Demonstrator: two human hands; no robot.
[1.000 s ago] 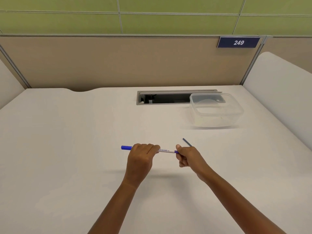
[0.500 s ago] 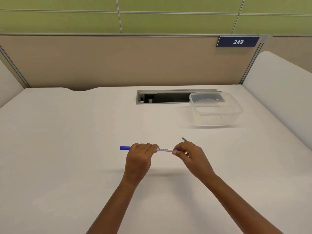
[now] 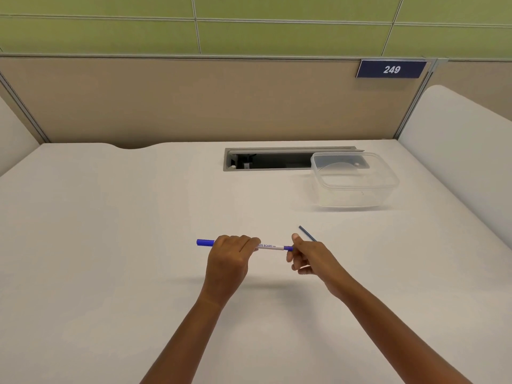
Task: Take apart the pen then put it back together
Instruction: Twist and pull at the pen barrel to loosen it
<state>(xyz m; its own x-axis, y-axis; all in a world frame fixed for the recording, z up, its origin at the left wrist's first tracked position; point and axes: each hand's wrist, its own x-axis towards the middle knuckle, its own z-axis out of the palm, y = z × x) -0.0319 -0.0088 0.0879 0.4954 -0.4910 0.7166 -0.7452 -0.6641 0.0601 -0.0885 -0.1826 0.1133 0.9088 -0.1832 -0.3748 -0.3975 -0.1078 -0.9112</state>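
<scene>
A white whiteboard pen [image 3: 270,246] with a blue cap at its left end is held level above the white desk [image 3: 110,245]. My left hand [image 3: 228,260] grips the barrel near the cap, fingers curled over it. My right hand [image 3: 310,257] pinches the pen's blue right end between thumb and fingers. A thin dark blue rod [image 3: 307,233] shows just behind my right hand. Its near end is hidden by the hand, so I cannot tell whether it lies on the desk or is held.
A clear plastic container [image 3: 353,187] stands at the back right, partly over an open cable slot [image 3: 266,159] in the desk. Beige partition panels close off the back, with white side panels left and right.
My right hand has shifted its hold at the pen's right end, with the thumb now up on top and more of the thin rod showing behind it. My left hand has stayed put.
</scene>
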